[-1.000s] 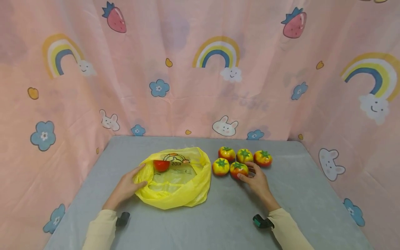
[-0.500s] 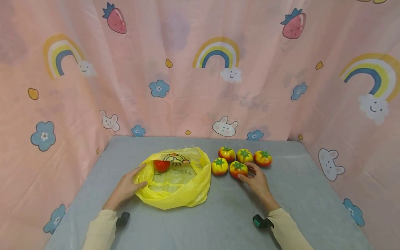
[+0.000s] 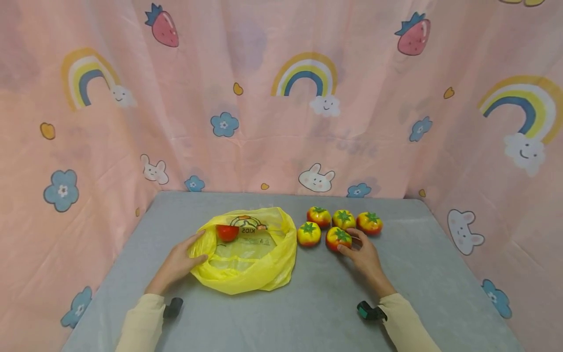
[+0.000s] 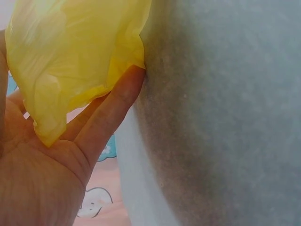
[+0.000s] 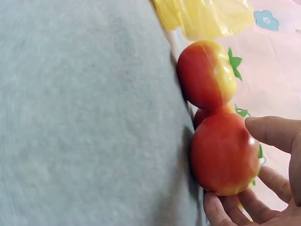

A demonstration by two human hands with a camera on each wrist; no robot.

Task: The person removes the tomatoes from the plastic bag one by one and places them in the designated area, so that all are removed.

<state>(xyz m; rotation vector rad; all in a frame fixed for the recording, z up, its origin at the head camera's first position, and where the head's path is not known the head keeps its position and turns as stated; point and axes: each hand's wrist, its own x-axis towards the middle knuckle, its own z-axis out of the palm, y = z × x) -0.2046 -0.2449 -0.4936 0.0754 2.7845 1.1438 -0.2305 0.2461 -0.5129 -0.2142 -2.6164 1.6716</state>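
A yellow plastic bag lies on the table with its mouth spread, and a red round fruit shows inside. My left hand holds the bag's left rim between thumb and fingers; the left wrist view has the yellow film between them. To the right of the bag, my right hand grips a red-and-yellow tomato with a green leafy top, thumb on the near side, fingers on the far right side. In the right wrist view this tomato appears low, at the table surface.
Another tomato sits between the held one and the bag. Behind stand three more: a left one, a middle one and a right one. A grey cloth covers the table; a pink printed curtain rises behind it.
The two front tomatoes shifted slightly left at first. Since then my right hand has drawn its tomato a little right, widening the gap between them. The left hand and bag stay put.
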